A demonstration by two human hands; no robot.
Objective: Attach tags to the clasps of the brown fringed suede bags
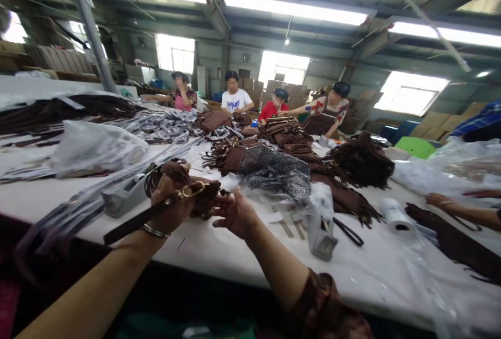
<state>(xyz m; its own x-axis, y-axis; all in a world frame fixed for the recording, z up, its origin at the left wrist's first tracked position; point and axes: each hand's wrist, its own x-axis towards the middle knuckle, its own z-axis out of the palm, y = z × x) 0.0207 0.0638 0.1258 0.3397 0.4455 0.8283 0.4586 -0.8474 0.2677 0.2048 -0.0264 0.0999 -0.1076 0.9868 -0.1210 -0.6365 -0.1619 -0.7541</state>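
My left hand (168, 206) is closed around a dark brown leather strap (136, 221), which slants down to the left. A gold metal clasp (193, 189) sits on the strap, and looped brown straps (172, 169) bulge above my fist. My right hand (237, 215) is just to the right, its fingers apart and close to the strap's far end. Whether its fingertips touch the brown leather is unclear. A small white slip (229, 181) shows just beyond my right thumb. Behind my left wrist stands a grey tape dispenser (123, 198).
Brown leather pieces and fringed bundles (289, 138) heap the middle of the white table (235, 261). A second tape dispenser (323, 234) stands right, near a white roll (395, 215). Plastic-wrapped straps (78, 219) hang over the front edge. Several people work opposite; another person's hand (442, 202) reaches in right.
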